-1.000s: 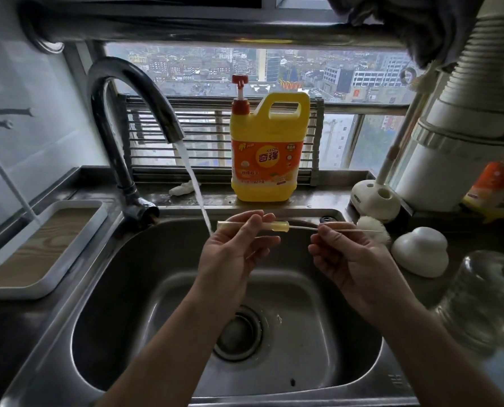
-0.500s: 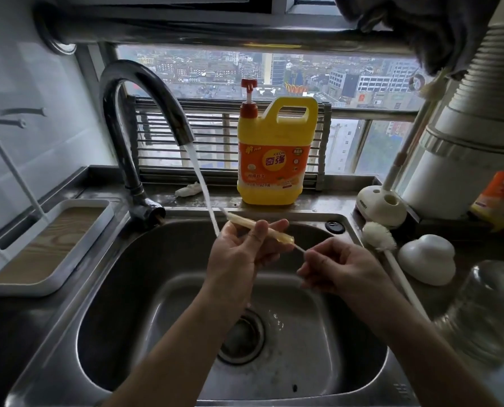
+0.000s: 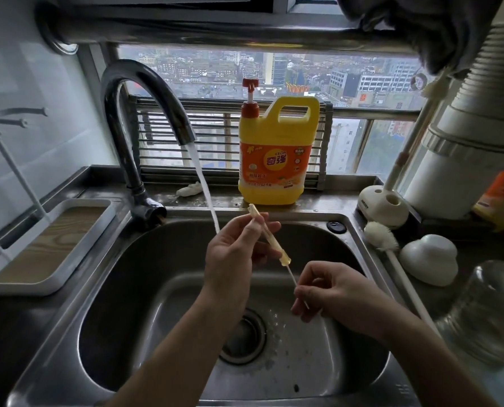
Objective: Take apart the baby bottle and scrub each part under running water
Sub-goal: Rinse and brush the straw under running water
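Observation:
My left hand (image 3: 236,257) holds a thin yellowish bottle straw (image 3: 269,236) over the sink, tilted with its far end up beside the water stream (image 3: 205,189). My right hand (image 3: 333,292) pinches the white handle of a thin straw brush (image 3: 291,276) that enters the straw's lower end. Water runs from the curved faucet (image 3: 145,83) into the steel sink (image 3: 156,289). On the right counter lie a white bottle brush (image 3: 381,236), a white dome-shaped cap (image 3: 428,258) and an upturned clear glass bottle body (image 3: 491,306).
A yellow detergent jug (image 3: 274,160) stands on the ledge behind the sink. A white brush stand (image 3: 382,207) sits at right below a large white pipe (image 3: 465,136). A white tray (image 3: 39,245) with a wooden base rests on the left counter. The drain (image 3: 242,336) is in the basin's middle.
The straw went from level to tilted, its near end dropping toward the basin. My right hand moved down and toward me, drawing the thin brush partly out of the straw.

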